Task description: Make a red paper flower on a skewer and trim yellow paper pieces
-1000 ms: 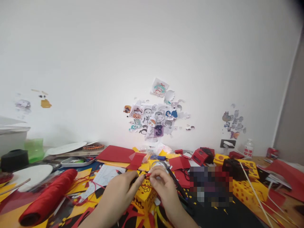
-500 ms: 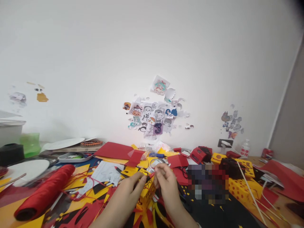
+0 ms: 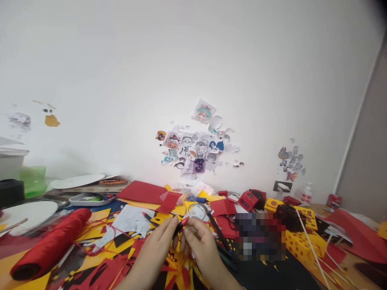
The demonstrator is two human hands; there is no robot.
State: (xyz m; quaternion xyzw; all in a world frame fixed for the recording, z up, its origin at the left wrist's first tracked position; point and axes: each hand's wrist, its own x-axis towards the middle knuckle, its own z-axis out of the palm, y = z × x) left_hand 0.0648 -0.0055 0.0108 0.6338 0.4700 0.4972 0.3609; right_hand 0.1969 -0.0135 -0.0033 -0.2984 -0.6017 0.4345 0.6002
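The left hand [image 3: 161, 241] pinches a black stick with a red tip [image 3: 181, 225], thumb and finger close together. The right hand [image 3: 202, 241] is curled up narrow, with its fingers by the red end of the black stick; I cannot tell if it grips anything. The black stick is between the two hands, above the desk. Just under the black stick is some yellow paper [image 3: 179, 257], partly hidden by the hands. Behind the black stick is a round ring [image 3: 197, 204], and behind it to the left lies a big red sheet [image 3: 143, 191]. Well to the left of the black stick is a fat red roll [image 3: 56, 241]. Well to its right sits a yellow box with spots [image 3: 305, 243].
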